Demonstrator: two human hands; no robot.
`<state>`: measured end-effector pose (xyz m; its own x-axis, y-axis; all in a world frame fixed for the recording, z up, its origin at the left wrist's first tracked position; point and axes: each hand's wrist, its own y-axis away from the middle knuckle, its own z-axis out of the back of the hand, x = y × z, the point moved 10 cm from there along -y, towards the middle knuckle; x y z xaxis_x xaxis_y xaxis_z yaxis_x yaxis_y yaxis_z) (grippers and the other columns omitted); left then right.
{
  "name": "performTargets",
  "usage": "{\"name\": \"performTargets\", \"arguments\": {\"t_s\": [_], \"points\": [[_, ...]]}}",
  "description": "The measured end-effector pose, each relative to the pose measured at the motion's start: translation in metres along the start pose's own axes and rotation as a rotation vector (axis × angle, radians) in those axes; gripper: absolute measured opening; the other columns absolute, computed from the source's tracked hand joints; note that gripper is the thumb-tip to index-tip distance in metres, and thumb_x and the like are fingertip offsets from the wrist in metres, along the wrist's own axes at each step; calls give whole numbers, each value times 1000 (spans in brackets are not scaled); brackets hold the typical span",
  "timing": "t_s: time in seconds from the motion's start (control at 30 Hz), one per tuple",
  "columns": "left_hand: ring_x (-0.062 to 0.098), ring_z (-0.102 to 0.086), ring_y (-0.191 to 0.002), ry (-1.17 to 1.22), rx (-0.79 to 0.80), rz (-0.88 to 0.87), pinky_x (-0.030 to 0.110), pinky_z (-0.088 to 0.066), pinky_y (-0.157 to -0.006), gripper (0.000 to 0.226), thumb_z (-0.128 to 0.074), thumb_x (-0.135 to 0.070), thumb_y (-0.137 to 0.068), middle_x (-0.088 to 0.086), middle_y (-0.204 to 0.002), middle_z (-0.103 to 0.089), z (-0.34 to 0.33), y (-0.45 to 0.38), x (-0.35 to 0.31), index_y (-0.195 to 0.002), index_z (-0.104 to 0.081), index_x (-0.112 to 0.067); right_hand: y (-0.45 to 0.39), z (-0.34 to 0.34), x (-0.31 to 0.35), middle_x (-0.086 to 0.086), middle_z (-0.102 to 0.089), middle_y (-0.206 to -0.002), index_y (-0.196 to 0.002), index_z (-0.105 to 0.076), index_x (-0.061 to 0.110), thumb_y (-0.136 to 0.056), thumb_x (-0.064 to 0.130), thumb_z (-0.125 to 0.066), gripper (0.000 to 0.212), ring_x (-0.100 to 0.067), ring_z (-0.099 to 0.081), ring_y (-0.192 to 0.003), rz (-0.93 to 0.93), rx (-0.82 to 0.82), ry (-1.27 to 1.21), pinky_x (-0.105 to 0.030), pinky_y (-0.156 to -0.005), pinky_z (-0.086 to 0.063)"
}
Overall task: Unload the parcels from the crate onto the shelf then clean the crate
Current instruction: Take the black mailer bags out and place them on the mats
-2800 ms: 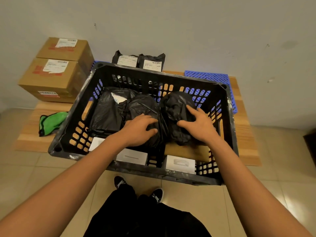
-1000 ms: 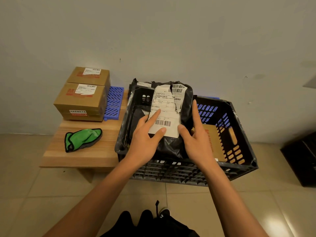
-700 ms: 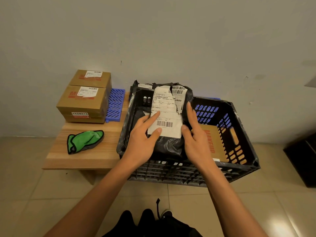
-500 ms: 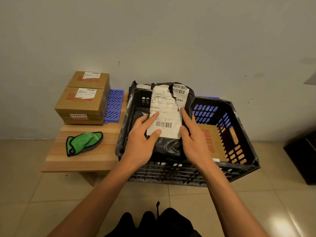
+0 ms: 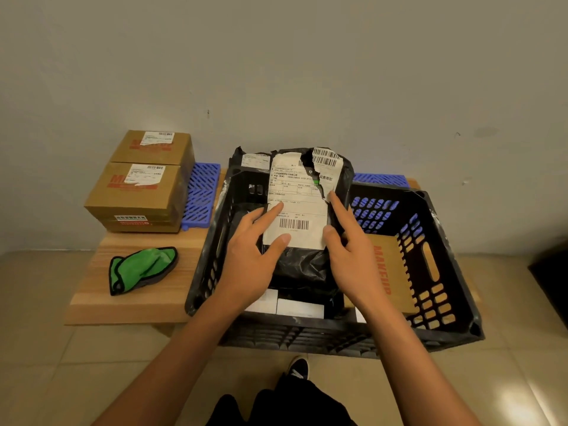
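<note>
Head view — green cloth (image 5: 142,268) beside crate (image 5: 442,305)

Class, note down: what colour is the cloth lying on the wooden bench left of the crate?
The cloth is bright green with a dark edge, shown in the head view.

- Crate (image 5: 445,272): black moulded plastic lattice, scuffed, with pale smears along the rim.
- Parcel (image 5: 304,262): black plastic film, crinkled and faintly glossy; its label (image 5: 295,207) is white paper, torn at the top.
- Boxes (image 5: 138,192): brown matt cardboard with white paper labels.
- Carton (image 5: 387,272) in the crate: brown matt cardboard.
- Cloth (image 5: 141,269): green, fuzzy fabric with dark edging.
- Bench (image 5: 129,305): pale bare wood, matt, visible grain.
- Mats (image 5: 201,195): blue plastic grid.
- Floor (image 5: 46,364): beige tiles, smooth, slight sheen.
- Wall (image 5: 276,72): matt plaster, marked.
</note>
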<state>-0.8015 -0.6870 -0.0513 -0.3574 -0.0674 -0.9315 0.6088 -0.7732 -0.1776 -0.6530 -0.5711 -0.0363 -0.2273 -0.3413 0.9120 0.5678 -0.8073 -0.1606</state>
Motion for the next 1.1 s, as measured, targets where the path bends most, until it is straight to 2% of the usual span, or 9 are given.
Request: {"name": "performTargets", "arguments": {"t_s": [0.07,0.17,0.33,0.53,0.63,0.73,0.9,1.0,1.1], "points": [[4,-45,-134,3,-8,3,23,-51,-103,53,-67,-22,-97,-9,-146,-44,-5,-15,-1,-147,-51,-32,-16,4,-8,12,-34,-162,-153,-34,48,-107,20,-46,55,-9,-27,-151,-12,9,-21,-50,-117,-38],[-2,-44,-133,1,-15,-10,25,-51,-104,50,-64,-21,-99,-9,-147,-44,-12,-42,-7,-146,-53,-33,-47,13,-15,17,-37,-160,-150,-32,56,-106,21,-48,59,-6,-33,-148,-4,18,-30,-46,-115,-42],[-7,-41,-135,-60,-16,-69,12,-45,-102,48,-61,-13,-100,-7,-148,-47,-20,-89,-18,-143,-54,-31,-104,22,-26,58,-47,-118,-153,-33,47,-104,18,-50,59,24,-54,-105,4,37,-11,-2,-81,-48],[-3,-40,-135,-195,-39,-67,4,-35,-103,50,-63,-11,-99,-3,-150,-49,-17,-147,-23,-146,-53,-24,-169,7,-30,66,-36,-113,-154,-27,49,-104,19,-50,62,27,-43,-119,6,199,-14,-14,-97,-49],[8,-44,-138,-161,-38,-31,24,-42,-113,50,-63,-9,-98,0,-149,-50,-7,-176,-20,-146,-54,-22,-198,-3,-28,69,-34,-107,-156,-28,44,-103,15,-51,65,35,-41,-108,4,241,-8,-7,-89,-50],[11,-51,-133,-128,-23,-8,35,-49,-108,49,-63,-7,-98,0,-146,-53,2,-205,-11,-145,-55,-19,-227,-15,-29,62,-38,-111,-156,-28,44,-103,15,-53,65,32,-49,-101,10,252,-7,-3,-74,-49],[13,-58,-127,-71,24,35,37,-52,-106,49,-65,-5,-97,-2,-141,-59,17,-254,18,-143,-58,-20,-282,-38,-31,25,-47,-135,-155,-28,46,-102,15,-52,66,21,-54,-101,19,260,60,-4,-77,-51],[17,-64,-121,66,77,118,39,-55,-102,50,-63,2,-96,2,-137,-64,21,-282,42,-142,-58,-18,-314,-54,-35,20,-49,-132,-157,-27,42,-98,14,-53,70,22,-57,-87,26,278,157,-1,-68,-47],[10,-68,-113,112,89,156,31,-58,-93,52,-62,7,-95,0,-133,-65,26,-310,63,-142,-58,-16,-340,-74,-40,9,-50,-148,-158,-24,39,-98,17,-55,70,3,-57,-104,42,332,267,-9,-87,-44]]}}
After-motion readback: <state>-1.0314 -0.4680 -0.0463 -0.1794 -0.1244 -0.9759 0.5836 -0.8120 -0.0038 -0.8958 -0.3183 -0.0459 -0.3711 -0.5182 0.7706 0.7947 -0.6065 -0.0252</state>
